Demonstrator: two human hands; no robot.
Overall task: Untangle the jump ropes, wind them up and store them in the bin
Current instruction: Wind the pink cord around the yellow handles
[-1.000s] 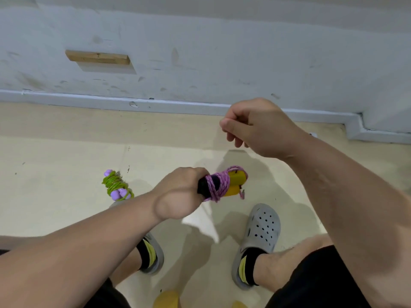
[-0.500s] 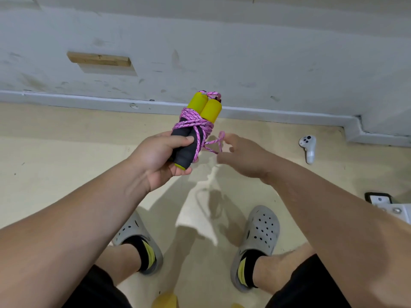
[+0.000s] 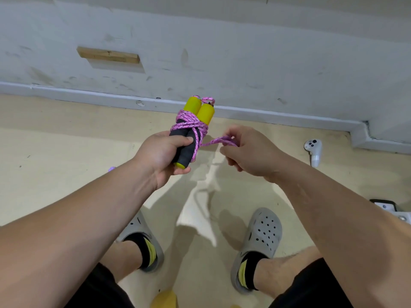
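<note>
Jump rope (image 3: 193,130), held in the air at the centre of the scene, above the floor (image 3: 55,152) and in front of the baseboard (image 3: 89,94). Its 2 handles (image 3: 201,110), black foam with yellow ends, lie side by side and point up and away; the pink cord (image 3: 189,123) is wound around both in several crossing turns. The left hand (image 3: 160,156) grips the lower, black part of the handles, fingers curled around them and thumb across the front. A short free length of cord runs right from the bundle to the right hand (image 3: 251,152), which pinches it between thumb and fingertips, just beside the bundle. Near, below the hands: 2 grey clogs (image 3: 264,232) on the floor. Far right: a white controller (image 3: 313,150) on the floor near the baseboard. Far left: a wooden block (image 3: 109,55) fixed to the scuffed wall (image 3: 244,52).
</note>
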